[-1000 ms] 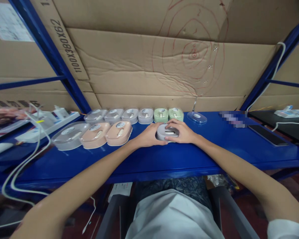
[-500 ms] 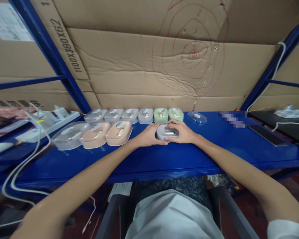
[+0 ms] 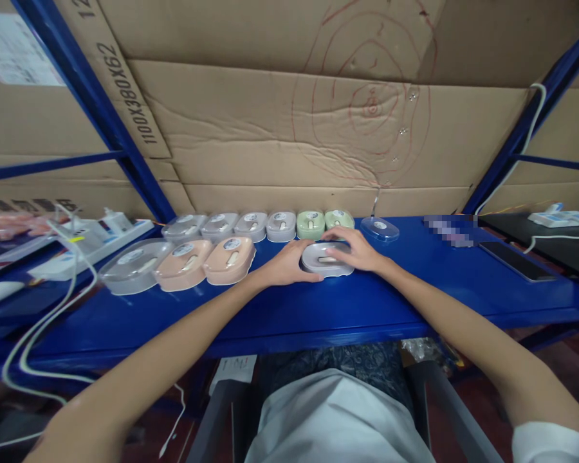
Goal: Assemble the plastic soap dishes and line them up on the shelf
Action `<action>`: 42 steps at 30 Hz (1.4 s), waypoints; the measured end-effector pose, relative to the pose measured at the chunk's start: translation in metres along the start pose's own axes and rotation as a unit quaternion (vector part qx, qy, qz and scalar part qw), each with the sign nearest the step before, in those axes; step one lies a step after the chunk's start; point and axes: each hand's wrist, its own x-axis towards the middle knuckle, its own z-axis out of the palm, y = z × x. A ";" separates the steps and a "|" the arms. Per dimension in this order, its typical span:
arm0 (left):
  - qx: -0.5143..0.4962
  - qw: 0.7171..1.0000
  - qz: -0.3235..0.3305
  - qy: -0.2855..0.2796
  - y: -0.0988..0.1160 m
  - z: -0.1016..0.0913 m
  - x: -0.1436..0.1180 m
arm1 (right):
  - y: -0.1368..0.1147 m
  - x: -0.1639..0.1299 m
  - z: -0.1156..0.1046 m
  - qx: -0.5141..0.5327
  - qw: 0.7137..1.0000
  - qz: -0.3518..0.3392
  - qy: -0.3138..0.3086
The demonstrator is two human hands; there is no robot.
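A grey oval case with a clear lid [image 3: 324,259] lies on the blue bench [image 3: 318,308] in front of me. My left hand [image 3: 285,265] grips its left end. My right hand [image 3: 356,251] rests flat on its lid, fingers spread. Just behind stand two green cases [image 3: 324,222] and a row of several grey cases [image 3: 231,225]. Two peach cases [image 3: 207,262] lie to the left of my hands, beside a larger clear-lidded case [image 3: 132,263]. A loose clear lid [image 3: 380,227] lies to the right of the green cases.
A white power strip [image 3: 87,241] with cables trailing over the bench edge lies at the left. At the right are a dark phone [image 3: 516,260] and another power strip [image 3: 562,218]. Cardboard sheets [image 3: 318,128] and blue rack posts close the back.
My right hand has flattened and shifted back over the lid of the grey case. The case now looks wider, with its lid sitting on top. The left hand keeps its hold.
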 end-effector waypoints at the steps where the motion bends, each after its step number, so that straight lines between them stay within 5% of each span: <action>1: 0.002 1.000 -0.002 -0.001 0.001 0.000 0.000 | 0.003 0.002 -0.006 0.013 0.999 0.017 0.043; 6: 0.010 1.000 -0.015 -0.007 0.002 -0.001 0.000 | 0.039 0.000 -0.039 -0.102 0.969 0.106 0.198; 11: 0.014 1.000 -0.018 -0.003 -0.001 0.001 0.000 | 0.083 -0.024 -0.063 -0.312 0.910 0.252 0.103; 16: 0.002 1.000 -0.005 -0.001 0.000 0.000 0.001 | 0.104 -0.039 -0.066 -0.371 0.862 0.345 -0.001; 23: 0.007 1.000 0.002 -0.004 -0.002 0.000 0.002 | 0.102 -0.037 -0.064 -0.369 0.856 0.349 -0.098; 42: 0.022 1.000 -0.019 -0.012 -0.005 0.002 0.000 | 0.091 -0.032 -0.061 -0.391 0.850 0.348 -0.053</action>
